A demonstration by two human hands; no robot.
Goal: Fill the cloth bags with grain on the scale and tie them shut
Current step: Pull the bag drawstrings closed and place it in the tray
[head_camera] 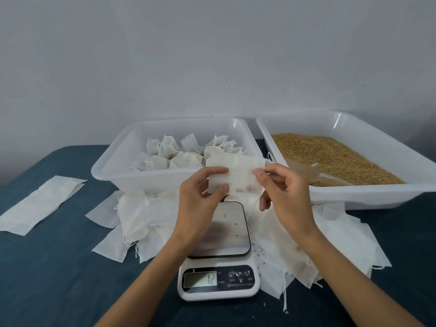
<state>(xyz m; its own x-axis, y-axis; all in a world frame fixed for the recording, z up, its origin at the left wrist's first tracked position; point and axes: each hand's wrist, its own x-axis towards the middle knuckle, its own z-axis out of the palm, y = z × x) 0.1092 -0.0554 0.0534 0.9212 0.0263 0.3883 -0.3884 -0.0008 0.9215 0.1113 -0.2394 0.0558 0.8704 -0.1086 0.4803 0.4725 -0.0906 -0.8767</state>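
The scale (219, 253) stood at the front of the counter (59, 279) amid loose bags (141, 215). Behind it sat a tub (113, 171) of tied bags (179, 152); to its right, a tray (377, 197) holding grain (330, 154).

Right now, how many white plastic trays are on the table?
2: the left tray behind the scale holds tied bags; the right tray holds grain and a scoop.
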